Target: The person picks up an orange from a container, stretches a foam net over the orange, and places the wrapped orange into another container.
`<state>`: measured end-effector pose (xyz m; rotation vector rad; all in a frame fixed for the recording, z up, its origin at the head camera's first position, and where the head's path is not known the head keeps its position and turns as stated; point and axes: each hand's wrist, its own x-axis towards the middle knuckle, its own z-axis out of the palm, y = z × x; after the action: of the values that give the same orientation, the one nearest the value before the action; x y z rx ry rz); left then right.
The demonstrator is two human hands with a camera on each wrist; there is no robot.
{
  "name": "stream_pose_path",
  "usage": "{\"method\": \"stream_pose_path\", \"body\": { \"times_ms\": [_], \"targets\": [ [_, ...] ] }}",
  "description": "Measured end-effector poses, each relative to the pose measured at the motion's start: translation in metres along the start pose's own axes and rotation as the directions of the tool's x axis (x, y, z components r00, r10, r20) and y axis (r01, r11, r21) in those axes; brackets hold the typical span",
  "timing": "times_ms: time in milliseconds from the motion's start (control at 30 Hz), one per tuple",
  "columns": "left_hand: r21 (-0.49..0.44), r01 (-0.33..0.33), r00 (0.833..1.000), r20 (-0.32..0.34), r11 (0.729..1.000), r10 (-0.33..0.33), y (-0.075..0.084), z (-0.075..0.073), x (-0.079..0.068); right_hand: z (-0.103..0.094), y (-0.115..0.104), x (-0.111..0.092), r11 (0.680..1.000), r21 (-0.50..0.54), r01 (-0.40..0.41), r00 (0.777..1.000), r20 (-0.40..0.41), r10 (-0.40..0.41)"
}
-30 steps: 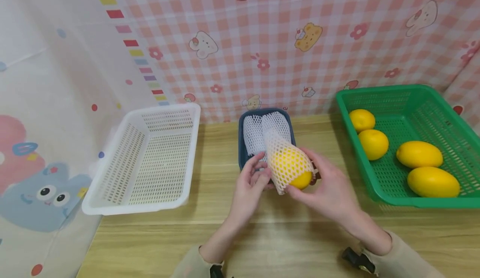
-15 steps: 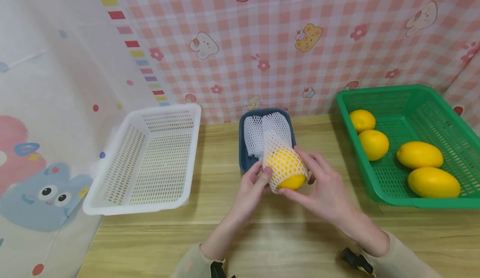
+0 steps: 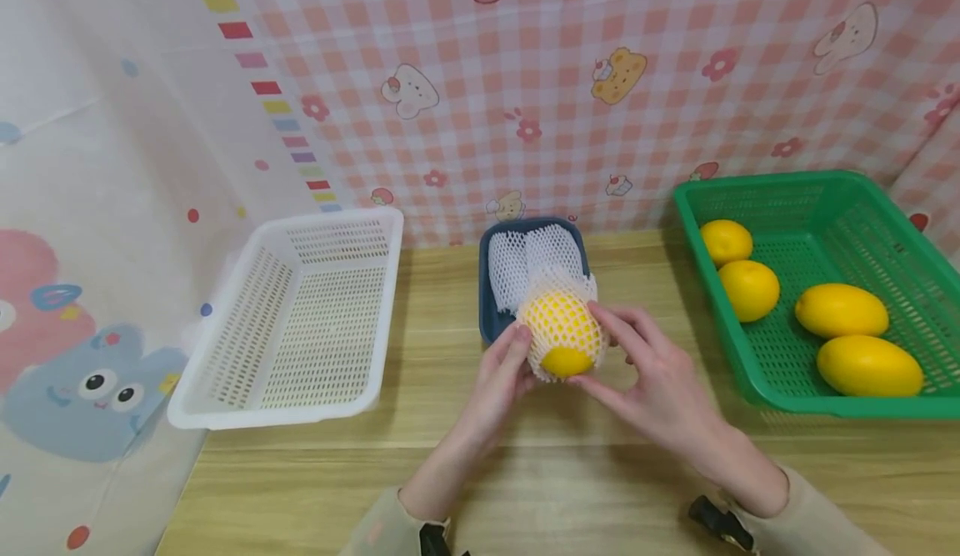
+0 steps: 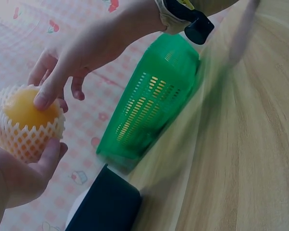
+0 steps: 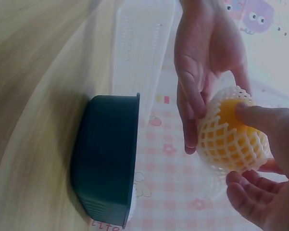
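Note:
Both hands hold a smooth yellow oval fruit [image 3: 566, 363] inside a white foam net sleeve [image 3: 558, 310], above the wooden table. The fruit's near end shows bare at the net's opening. My left hand [image 3: 495, 379] grips the net's left side, thumb on top. My right hand [image 3: 663, 381] holds the right side, fingers along the net; in the right wrist view its thumb [image 5: 259, 115] presses the bare end of the fruit. Behind them, a small dark blue bin [image 3: 491, 323] holds more white foam nets [image 3: 510, 268], partly covered by the held one.
On the left stands a white slotted basket [image 3: 382, 314] with nothing in it. A green basket [image 3: 731, 348] on the right contains several yellow fruits [image 3: 840, 310]. A checked cloth [image 3: 465, 139] hangs behind the wooden table [image 3: 427, 289].
The hands and netted fruit have shifted slightly left. The net's long tail over the bin has shortened and bunched around the fruit, and the left thumb has closed onto the net.

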<state>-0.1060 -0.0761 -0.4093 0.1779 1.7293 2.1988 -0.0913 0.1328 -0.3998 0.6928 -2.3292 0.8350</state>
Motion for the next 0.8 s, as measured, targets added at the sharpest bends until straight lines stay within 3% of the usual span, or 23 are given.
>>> {"method": "stream_pose_path", "body": {
  "times_ms": [333,567,800],
  "targets": [
    [-0.029,-0.008,0.999,-0.050,1.000,0.007,-0.0013,0.0033,0.0014,0.0023,0.0015,-0.0006,0.995,-0.025,0.099,0.990,-0.102,-0.101],
    [-0.032,0.000,0.997,-0.079,0.999,-0.003,-0.0022,0.0008,0.0021,0.0022,0.0018,-0.0006,0.991,0.129,0.038,0.998,-0.052,-0.032],
    [-0.031,0.014,0.997,-0.077,0.999,-0.016,-0.0019,0.0002,0.0013,0.0034,0.0016,0.0034,0.990,0.135,0.047,0.996,-0.083,-0.036]
  ]
}}
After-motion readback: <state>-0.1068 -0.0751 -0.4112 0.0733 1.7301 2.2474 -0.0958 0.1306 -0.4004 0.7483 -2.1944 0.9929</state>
